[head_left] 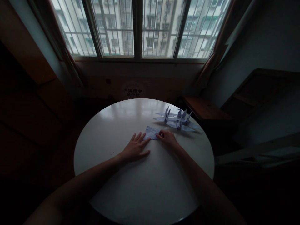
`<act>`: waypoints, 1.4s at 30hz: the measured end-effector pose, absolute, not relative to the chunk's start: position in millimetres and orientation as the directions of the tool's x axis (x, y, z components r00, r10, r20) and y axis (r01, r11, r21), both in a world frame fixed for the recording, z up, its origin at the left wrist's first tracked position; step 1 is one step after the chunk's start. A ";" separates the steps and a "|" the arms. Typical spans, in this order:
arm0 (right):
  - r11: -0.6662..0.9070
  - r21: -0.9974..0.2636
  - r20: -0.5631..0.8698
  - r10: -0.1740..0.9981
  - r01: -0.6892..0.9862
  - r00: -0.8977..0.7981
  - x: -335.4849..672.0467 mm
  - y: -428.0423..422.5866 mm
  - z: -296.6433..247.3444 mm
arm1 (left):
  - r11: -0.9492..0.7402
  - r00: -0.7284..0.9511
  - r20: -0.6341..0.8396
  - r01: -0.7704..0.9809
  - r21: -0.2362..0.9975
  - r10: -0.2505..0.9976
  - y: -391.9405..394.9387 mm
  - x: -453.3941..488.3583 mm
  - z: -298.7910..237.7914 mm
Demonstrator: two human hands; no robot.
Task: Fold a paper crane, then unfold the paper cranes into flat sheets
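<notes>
Pressing my left hand (136, 147) open and flat, I am pinning the folded paper sheet (151, 133), lying just nearer me than the paper cranes (178, 120). My right hand (168, 138) is pinching its right corner. I am judging it light, flimsy, easily creased; edges seem safest for gripping.

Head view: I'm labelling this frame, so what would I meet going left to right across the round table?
left hand → folded paper → right hand → paper cranes, all on the white table.
</notes>
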State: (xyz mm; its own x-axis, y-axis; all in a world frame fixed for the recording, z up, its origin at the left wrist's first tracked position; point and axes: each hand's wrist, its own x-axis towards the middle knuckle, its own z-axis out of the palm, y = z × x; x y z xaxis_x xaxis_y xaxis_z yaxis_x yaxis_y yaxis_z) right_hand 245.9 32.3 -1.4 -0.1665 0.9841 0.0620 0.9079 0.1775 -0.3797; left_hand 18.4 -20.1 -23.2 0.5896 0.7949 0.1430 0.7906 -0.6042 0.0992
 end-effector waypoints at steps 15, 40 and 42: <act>0.258 -0.404 0.076 0.966 0.878 -0.248 251.6 34.1 -2.7 | -0.660 0.632 0.207 0.742 0.116 0.747 -19.8 15.6 -26.3; 0.285 -0.410 0.051 0.956 0.866 -0.290 251.0 40.5 0.1 | -0.876 0.816 0.317 0.452 0.171 0.483 -11.5 1.7 -13.8; 0.290 -0.404 0.058 0.955 0.868 -0.292 250.5 39.1 0.8 | -0.884 0.826 0.315 0.430 0.185 0.468 -9.9 0.2 -13.8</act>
State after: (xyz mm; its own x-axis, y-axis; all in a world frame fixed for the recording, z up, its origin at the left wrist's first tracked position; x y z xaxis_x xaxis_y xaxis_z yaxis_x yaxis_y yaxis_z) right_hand 250.5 39.1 0.8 -0.2924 0.9545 0.0582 0.8676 0.2904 -0.4037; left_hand 0.2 -9.9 -13.8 0.8258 0.4680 0.3147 0.4304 -0.8836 0.1845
